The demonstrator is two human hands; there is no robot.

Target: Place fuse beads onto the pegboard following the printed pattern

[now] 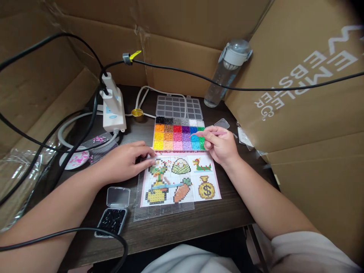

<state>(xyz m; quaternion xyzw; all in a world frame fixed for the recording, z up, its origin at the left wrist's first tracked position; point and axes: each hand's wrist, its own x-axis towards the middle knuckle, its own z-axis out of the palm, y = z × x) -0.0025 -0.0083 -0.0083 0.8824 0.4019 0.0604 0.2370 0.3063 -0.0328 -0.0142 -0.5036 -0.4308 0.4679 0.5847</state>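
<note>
My right hand (218, 143) is closed around a pair of slim pink tweezers (200, 134), their tip over the purple and blue compartments of a bead box (155, 141). Small beads sorted by colour fill the box, and its clear lid (179, 107) is folded back. Below it lies a sheet of pixel patterns (191, 191), with a dragon, a money bag and a carrot among them. A clear pegboard (165, 212) covers its left part and bears some coloured beads. My left hand (136, 161) rests at the board's upper left edge, thumb and fingers apart, holding nothing.
A small open case of black pieces (110, 222) sits at front left. Farther back are a white dish of pink beads (74, 159), a white power strip (113, 113) and a water bottle (224, 74). Black cables (182, 69) cross the view; cardboard walls surround the table.
</note>
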